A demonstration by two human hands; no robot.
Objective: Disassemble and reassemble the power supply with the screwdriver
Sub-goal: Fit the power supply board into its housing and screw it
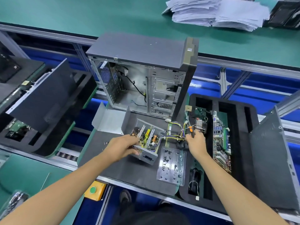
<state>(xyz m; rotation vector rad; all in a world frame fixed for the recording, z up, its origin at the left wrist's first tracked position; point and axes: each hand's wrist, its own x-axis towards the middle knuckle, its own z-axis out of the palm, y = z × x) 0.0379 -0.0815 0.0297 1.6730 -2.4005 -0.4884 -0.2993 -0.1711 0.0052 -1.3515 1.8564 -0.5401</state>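
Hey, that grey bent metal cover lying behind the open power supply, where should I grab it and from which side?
Probably by the upright flap of the grey bent sheet-metal cover, coming from above. That flap stands clear of the dark mat, so fingers can pinch both faces, while the flat part lies flush. Both hands are busy: left hand on the open power supply, right hand at the orange-handled screwdriver.

Both forearms are bare from the lower edge of the picture up to the wrists, with no sleeve, cuff, watch, band or glove on them, and the left hand (121,147) and right hand (195,144) are bare as well, their fingers (136,152) without rings. Below the arms, at the bottom edge, a dark, nearly black garment (151,215) covers the person's lower body. Just above it shows the rounded toe of a dark shoe (125,197) with a greyish, worn-looking top.
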